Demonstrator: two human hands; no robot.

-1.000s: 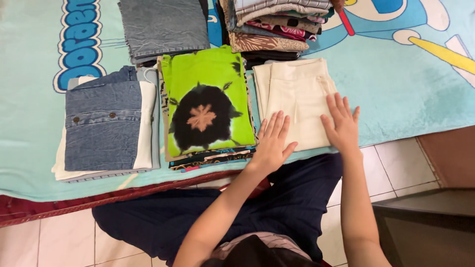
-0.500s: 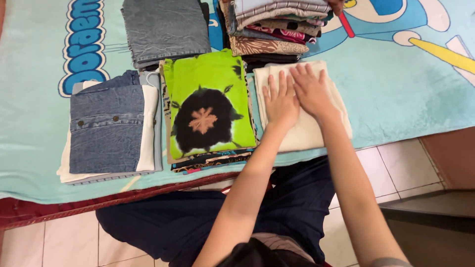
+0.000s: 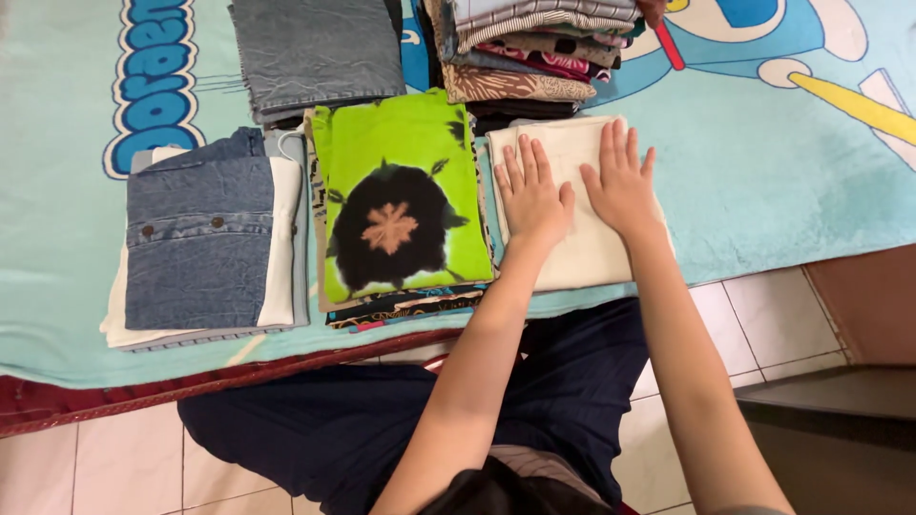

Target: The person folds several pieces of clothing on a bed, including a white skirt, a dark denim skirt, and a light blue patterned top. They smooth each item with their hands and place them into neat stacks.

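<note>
A folded cream cloth (image 3: 582, 257) lies on a light blue cartoon-print blanket (image 3: 782, 181). My left hand (image 3: 530, 195) rests flat on its left half, fingers spread and pointing away from me. Beside it, my right hand (image 3: 620, 181) presses flat on the right half. Neither hand grips anything. To the left sits a folded lime-green garment with a black and brown pattern (image 3: 396, 195), on top of a small pile of other folded clothes.
A folded denim piece (image 3: 198, 238) on white cloth lies at the left. A grey folded garment (image 3: 320, 52) and a tall stack of mixed folded clothes (image 3: 534, 48) stand at the far side. White floor tiles (image 3: 754, 324) and my dark-trousered legs (image 3: 382, 420) are below.
Both hands slid from the cloth's near edge up toward its far end, then came back a little and spread apart, still flat on it.
</note>
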